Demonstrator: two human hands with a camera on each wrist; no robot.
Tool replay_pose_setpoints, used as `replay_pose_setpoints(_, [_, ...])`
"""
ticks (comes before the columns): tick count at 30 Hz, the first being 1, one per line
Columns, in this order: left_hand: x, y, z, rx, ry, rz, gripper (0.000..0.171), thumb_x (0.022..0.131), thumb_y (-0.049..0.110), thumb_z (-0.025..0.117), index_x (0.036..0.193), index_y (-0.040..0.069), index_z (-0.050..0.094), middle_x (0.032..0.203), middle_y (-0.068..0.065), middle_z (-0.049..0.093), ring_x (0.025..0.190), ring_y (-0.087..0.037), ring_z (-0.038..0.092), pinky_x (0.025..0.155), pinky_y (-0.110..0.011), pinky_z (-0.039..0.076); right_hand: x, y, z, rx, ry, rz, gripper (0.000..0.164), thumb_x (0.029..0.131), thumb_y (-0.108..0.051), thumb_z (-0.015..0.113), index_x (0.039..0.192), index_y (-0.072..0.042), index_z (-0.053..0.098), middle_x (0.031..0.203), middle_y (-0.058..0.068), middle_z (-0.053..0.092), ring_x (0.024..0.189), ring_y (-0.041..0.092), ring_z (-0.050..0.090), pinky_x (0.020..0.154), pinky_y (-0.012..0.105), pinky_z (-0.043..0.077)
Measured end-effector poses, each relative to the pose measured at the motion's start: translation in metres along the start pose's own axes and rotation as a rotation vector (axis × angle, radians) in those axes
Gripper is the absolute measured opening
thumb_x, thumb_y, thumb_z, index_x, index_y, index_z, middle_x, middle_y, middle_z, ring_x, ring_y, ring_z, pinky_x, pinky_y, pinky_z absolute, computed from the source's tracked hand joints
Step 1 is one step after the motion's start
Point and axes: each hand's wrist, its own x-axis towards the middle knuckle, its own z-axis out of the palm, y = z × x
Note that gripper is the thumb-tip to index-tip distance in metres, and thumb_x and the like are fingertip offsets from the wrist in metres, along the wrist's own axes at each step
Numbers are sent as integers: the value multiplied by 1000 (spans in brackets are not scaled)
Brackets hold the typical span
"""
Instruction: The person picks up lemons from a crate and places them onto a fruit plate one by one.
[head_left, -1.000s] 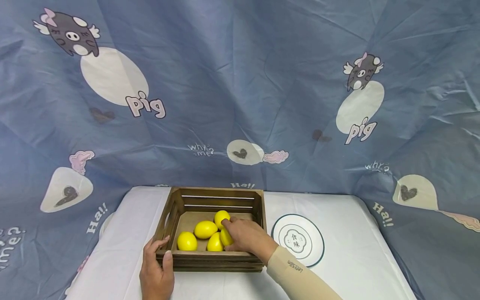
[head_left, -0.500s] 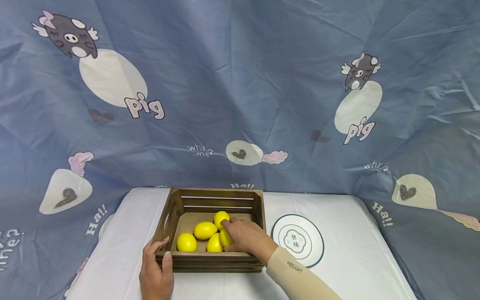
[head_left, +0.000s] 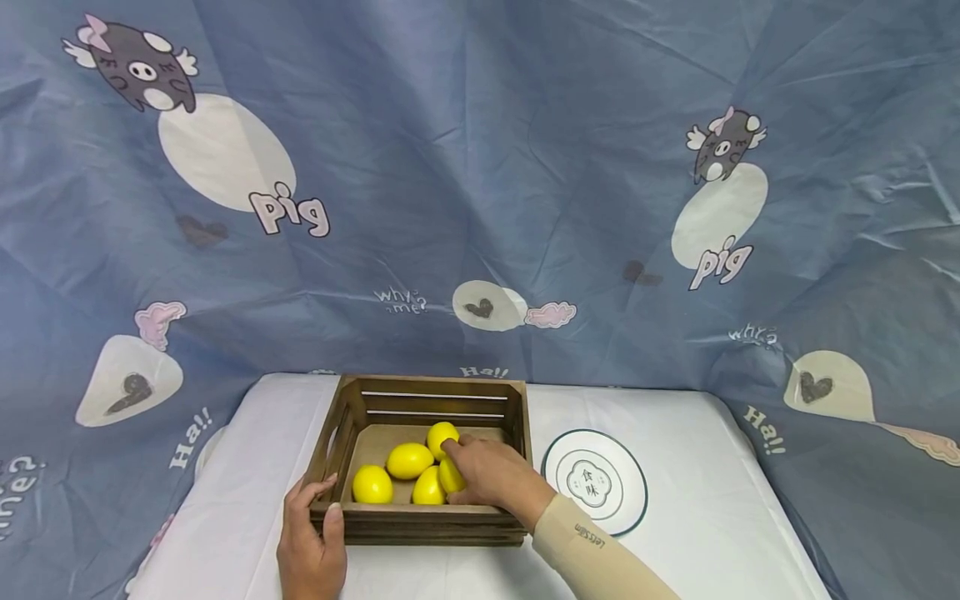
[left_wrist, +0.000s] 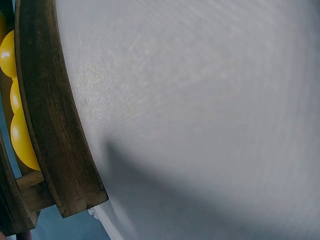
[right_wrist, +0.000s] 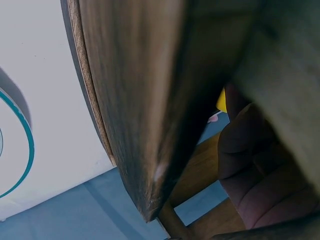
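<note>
A brown slatted wooden crate (head_left: pixel 420 527) with several yellow lemons (head_left: pixel 372 484) inside stands on the white cloth. My right hand (head_left: pixel 498 473) reaches over its front right side and grips a lemon (head_left: pixel 451 475) at the right of the group, partly covering it. In the right wrist view the curled hand (right_wrist: pixel 250 165) shows dark behind the crate's boards, with a sliver of yellow beside it. At the front left corner my left hand (head_left: pixel 311 537) holds the crate, thumb against the front board and fingers over the left rim. In the left wrist view lemons (left_wrist: pixel 22 142) peek between the slats.
A white plate (head_left: pixel 561 454) with a dark green rim and a printed centre lies to the right of the crate, near my right forearm. Behind the table hangs a blue cloth (head_left: pixel 390 208) printed with pigs. White cloth (head_left: pixel 720 500) covers the table.
</note>
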Motion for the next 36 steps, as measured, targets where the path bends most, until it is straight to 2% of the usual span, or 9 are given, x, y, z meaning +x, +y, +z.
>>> replay_pose_setpoints(5, [0,-2,2,-6,21,23,35,103,16,59,133,-3,52,129,-19,61,134,-21,51,114,-14,26,0,0,0,7,-3,1,69,81,-49,87,138,-19,60,124,4,67,91,18,65,79,34,56])
replay_pose_setpoints(8, [0,-2,2,-10,25,28,35,104,15,58,132,-4,52,128,-20,61,135,-19,50,114,-14,26,1,1,0,18,-6,2,68,81,-48,87,137,-19,60,122,3,67,88,17,64,77,34,56])
replay_pose_setpoints(17, [1,2,0,4,-2,-13,35,104,15,57,134,-1,49,129,-20,61,129,-40,52,116,-17,25,2,0,-2,34,-9,0,64,82,-46,87,133,-19,61,112,1,66,79,14,58,72,32,53])
replay_pose_setpoints(36, [1,2,0,10,-16,-13,35,106,17,55,135,0,48,129,-19,62,131,-41,51,118,-20,24,-1,0,-4,40,-10,7,68,82,-47,87,138,-19,60,118,2,67,85,15,61,77,33,55])
